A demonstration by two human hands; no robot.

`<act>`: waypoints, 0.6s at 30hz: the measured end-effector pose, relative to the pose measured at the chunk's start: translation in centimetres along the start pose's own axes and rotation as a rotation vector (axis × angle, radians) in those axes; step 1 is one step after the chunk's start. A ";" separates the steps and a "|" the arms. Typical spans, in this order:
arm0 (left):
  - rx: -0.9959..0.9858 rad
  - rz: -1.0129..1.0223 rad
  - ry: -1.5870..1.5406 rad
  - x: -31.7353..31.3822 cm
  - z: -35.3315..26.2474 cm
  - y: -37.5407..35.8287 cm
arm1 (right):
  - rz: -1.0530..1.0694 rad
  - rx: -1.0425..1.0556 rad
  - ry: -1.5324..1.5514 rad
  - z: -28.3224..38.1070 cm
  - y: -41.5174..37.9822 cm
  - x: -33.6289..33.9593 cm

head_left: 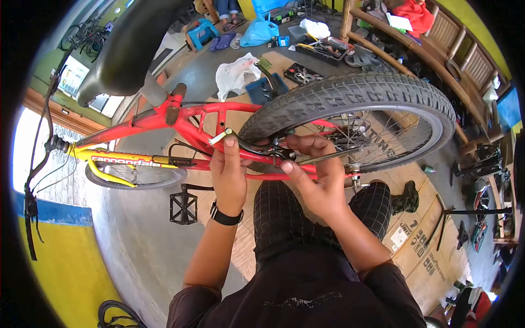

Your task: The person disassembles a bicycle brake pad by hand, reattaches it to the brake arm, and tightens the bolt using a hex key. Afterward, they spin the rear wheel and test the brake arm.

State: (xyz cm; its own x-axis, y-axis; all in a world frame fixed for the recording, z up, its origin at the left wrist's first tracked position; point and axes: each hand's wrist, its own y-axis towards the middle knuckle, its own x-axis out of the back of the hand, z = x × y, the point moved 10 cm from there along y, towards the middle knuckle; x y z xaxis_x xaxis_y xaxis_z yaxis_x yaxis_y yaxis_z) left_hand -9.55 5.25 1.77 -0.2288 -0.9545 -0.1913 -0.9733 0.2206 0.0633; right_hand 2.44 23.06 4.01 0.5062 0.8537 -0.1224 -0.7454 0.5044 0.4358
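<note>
A red and yellow bicycle lies across in front of me, its rear wheel to the right. My left hand is closed around the red rear frame tube and a black brake arm, thumb up beside a short silver end piece. My right hand is curled at the same brake, thumb tip and fingers around its bolt close to the tyre. A thin grey metal rod passes by the right fingers; I cannot tell whether they hold it. Some left fingers are hidden behind the frame.
The black saddle rises at upper left, with a pedal below the frame. Cardboard covers the floor under my knees. Farther off are a white plastic bag, a tool case and a wooden bench.
</note>
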 end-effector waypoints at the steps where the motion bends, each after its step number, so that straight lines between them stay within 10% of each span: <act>1: -0.003 -0.018 0.000 0.1 -0.1 0.0 | -0.001 -0.018 0.077 -0.3 -0.1 -0.1; 9: -0.024 0.009 -0.058 -0.9 -1.1 -0.5 | 0.263 -0.205 0.530 -3.2 -0.2 -0.5; 16: -0.035 0.022 -0.115 -1.1 -1.0 -0.4 | -0.020 0.075 0.189 -2.9 -3.8 1.1; 18: -0.025 -0.007 -0.103 -0.8 -0.8 -0.2 | -0.050 -0.086 0.516 -4.3 -4.4 0.7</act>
State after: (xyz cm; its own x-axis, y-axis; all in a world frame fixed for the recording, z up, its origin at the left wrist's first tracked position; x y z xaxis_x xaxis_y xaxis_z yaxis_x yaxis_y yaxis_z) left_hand -9.12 5.76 2.70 -0.2240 -0.9299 -0.2917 -0.9744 0.2078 0.0859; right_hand 4.23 21.94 -1.83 0.2787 0.7696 -0.5744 -0.7695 0.5368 0.3459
